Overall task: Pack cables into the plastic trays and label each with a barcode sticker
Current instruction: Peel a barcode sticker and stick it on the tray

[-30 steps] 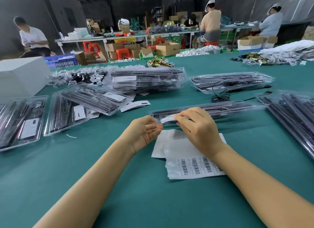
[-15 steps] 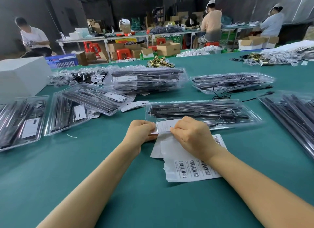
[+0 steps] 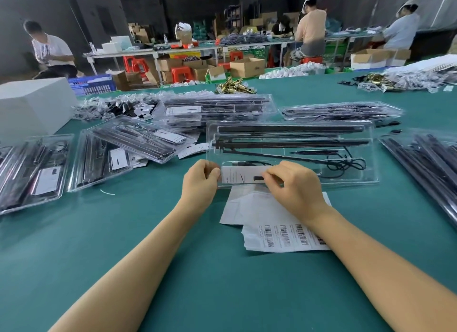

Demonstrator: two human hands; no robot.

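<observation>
Left hand curled, fingers bent in, gripping the near-left corner of the clear plastic tray; fingertips at the left end of the white sticker. Right hand also curled, thumb and fingers pinching or pressing the right end of that sticker at the tray's near edge; can't tell if it is fully stuck down. Sticker sits on the near-left part of the tray, between the two hands, black marks on it, too small to read.

Tray lies flat on the green tabletop, straight ahead, long side across the view. Inside: long black bars along the far half, a thin rod below them, coiled black cable at the right.

Just beside the tray's near edge, partly under the right wrist: barcode sheet with several barcodes, lying over a blank white backing sheet.

Left: filled trays stacked and overlapping, each with a white label. Behind the tray: another stack of trays. Far right: pile of long black parts in clear wrap. White box far left. Brass parts farther back. People seated at tables in the background.
</observation>
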